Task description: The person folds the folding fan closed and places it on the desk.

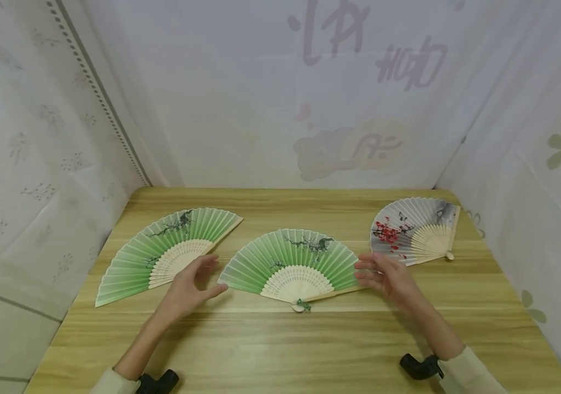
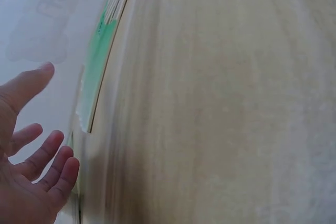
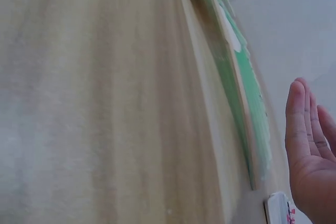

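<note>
A spread green folding fan (image 1: 251, 262) with a dark branch print lies in the middle of the table, a green cord at its pivot. Beside its left tip is my left hand (image 1: 189, 287), thumb apart from the loosely bent fingers, holding nothing. My right hand (image 1: 392, 278) is at the fan's right tip, fingers extended; whether they touch it I cannot tell. In the right wrist view that fan's edge (image 3: 239, 82) rises slightly off the table, with the right hand (image 3: 312, 171) beyond it. The left wrist view shows the left hand (image 2: 37, 177) apart from the fan (image 2: 97, 72).
Another spread green fan (image 1: 130, 271) lies at the left, behind my left hand. At the back right is a grey-white fan (image 1: 393, 210) with red blossoms. The wooden table (image 1: 280, 350) is bordered by printed cloth (image 1: 221, 98) at the back and both sides.
</note>
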{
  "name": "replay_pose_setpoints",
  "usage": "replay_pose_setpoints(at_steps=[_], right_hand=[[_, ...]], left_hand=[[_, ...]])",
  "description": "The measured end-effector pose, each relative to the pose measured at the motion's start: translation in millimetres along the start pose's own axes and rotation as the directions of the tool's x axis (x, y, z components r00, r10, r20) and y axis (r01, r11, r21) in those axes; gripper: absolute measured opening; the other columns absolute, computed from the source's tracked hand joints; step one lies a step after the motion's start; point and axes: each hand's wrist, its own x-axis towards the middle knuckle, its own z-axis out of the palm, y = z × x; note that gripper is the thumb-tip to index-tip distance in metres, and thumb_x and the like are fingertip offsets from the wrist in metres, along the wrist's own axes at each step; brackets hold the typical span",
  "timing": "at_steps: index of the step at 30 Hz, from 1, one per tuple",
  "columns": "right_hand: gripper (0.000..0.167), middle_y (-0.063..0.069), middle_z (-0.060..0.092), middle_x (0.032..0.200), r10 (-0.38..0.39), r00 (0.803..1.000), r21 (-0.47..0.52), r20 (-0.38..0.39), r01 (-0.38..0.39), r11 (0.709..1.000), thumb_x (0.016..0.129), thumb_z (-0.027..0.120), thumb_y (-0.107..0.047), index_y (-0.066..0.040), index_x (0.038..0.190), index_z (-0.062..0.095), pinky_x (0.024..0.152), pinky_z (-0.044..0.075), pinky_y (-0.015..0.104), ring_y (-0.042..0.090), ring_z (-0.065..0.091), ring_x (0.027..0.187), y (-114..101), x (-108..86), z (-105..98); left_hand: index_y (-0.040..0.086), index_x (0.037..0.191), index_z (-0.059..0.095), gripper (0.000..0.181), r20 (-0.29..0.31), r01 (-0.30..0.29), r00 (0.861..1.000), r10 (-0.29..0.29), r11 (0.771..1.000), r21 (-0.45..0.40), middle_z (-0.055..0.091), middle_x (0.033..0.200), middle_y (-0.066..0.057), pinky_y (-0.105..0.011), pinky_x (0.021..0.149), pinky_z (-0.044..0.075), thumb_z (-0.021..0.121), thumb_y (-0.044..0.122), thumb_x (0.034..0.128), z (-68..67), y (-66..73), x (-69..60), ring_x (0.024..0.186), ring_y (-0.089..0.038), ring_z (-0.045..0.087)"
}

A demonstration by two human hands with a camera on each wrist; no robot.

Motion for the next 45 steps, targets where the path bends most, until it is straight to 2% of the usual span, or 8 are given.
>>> replay_pose_setpoints(at_steps=[3, 7, 13, 18, 23, 27, 38, 45], right_hand=[[0.052, 0.022, 0.068, 0.119, 0.066, 0.998, -0.035, 0.001, -0.066, 0.997, 0.112, 0.042, -0.026, 0.021, 0.133, 0.045, 0.089, 0.055, 0.045, 0.031, 0.070, 0.103, 1.4, -3.3, 2.5], [0.055, 0.026, 0.066, 0.121, 0.156, 0.988, -0.086, 0.025, -0.153, 0.985, 0.113, 0.039, -0.030, 0.020, 0.135, 0.045, 0.090, 0.054, 0.047, 0.036, 0.069, 0.105, 3.7, -7.9, 5.3], [0.053, 0.030, 0.062, 0.126, 0.253, 0.954, -0.059, 0.162, -0.246, 0.967, 0.114, 0.031, -0.031, 0.013, 0.136, 0.051, 0.093, 0.052, 0.050, 0.039, 0.067, 0.109, 10.7, -15.7, 4.2], [0.055, 0.029, 0.061, 0.129, 0.287, 0.928, -0.033, 0.238, -0.288, 0.957, 0.115, 0.031, -0.030, 0.016, 0.138, 0.047, 0.094, 0.051, 0.051, 0.040, 0.065, 0.112, 17.8, -19.3, 6.1], [0.057, 0.030, 0.059, 0.131, 0.331, 0.912, -0.022, 0.244, -0.335, 0.942, 0.114, 0.031, -0.032, 0.016, 0.140, 0.046, 0.095, 0.050, 0.050, 0.039, 0.065, 0.113, 23.5, -23.0, 10.4], [0.055, 0.030, 0.059, 0.131, 0.339, 0.907, 0.013, 0.250, -0.353, 0.936, 0.114, 0.031, -0.030, 0.017, 0.140, 0.044, 0.096, 0.051, 0.049, 0.038, 0.065, 0.113, 28.5, -26.0, 12.2], [0.044, 0.026, 0.064, 0.127, 0.397, 0.900, 0.021, 0.180, -0.407, 0.913, 0.112, 0.043, -0.020, 0.015, 0.139, 0.049, 0.092, 0.054, 0.042, 0.035, 0.066, 0.112, 39.8, -31.9, 19.0], [0.041, 0.025, 0.064, 0.125, 0.423, 0.898, 0.028, 0.121, -0.429, 0.903, 0.110, 0.049, -0.019, 0.013, 0.137, 0.052, 0.090, 0.055, 0.039, 0.033, 0.067, 0.110, 40.3, -32.8, 22.5]], left_hand=[[-0.006, 0.135, 0.055, 0.071, -0.007, -0.022, 1.000, 0.022, 0.999, 0.027, 0.066, 0.120, -0.019, -0.053, 0.093, 0.049, 0.091, 0.015, 0.0779, 1.6, -1.1, -1.6, 0.112, -0.036, 0.062], [-0.008, 0.133, 0.057, 0.070, -0.007, -0.013, 1.000, 0.013, 0.999, 0.031, 0.067, 0.115, -0.020, -0.052, 0.089, 0.052, 0.092, 0.012, 0.0762, 2.5, -0.7, -3.3, 0.105, -0.036, 0.064], [-0.006, 0.129, 0.060, 0.064, 0.017, 0.068, 0.997, -0.069, 0.996, 0.059, 0.067, 0.108, -0.015, -0.041, 0.078, 0.055, 0.092, 0.013, 0.0771, 3.1, 2.8, -6.4, 0.092, -0.027, 0.064], [-0.004, 0.125, 0.063, 0.057, 0.029, 0.095, 0.995, -0.096, 0.995, 0.041, 0.066, 0.098, -0.012, -0.035, 0.072, 0.055, 0.091, 0.013, 0.0780, 6.9, 5.9, -7.3, 0.081, -0.022, 0.063], [-0.004, 0.123, 0.065, 0.055, 0.037, 0.145, 0.989, -0.146, 0.989, 0.040, 0.065, 0.093, -0.009, -0.029, 0.066, 0.053, 0.091, 0.016, 0.0787, 10.9, 7.2, -8.1, 0.073, -0.016, 0.061], [-0.002, 0.122, 0.066, 0.054, 0.025, 0.156, 0.987, -0.157, 0.986, 0.059, 0.066, 0.090, -0.007, -0.027, 0.063, 0.051, 0.091, 0.018, 0.0784, 13.1, 6.3, -7.7, 0.070, -0.014, 0.060], [-0.001, 0.122, 0.067, 0.053, 0.018, 0.180, 0.983, -0.182, 0.981, 0.072, 0.066, 0.086, -0.003, -0.027, 0.061, 0.048, 0.090, 0.020, 0.0797, 15.4, 4.7, -6.0, 0.068, -0.014, 0.058], [-0.001, 0.122, 0.067, 0.053, 0.001, 0.202, 0.979, -0.203, 0.973, 0.115, 0.066, 0.082, -0.001, -0.029, 0.062, 0.048, 0.090, 0.021, 0.0800, 16.6, 4.4, -5.3, 0.069, -0.014, 0.057]])
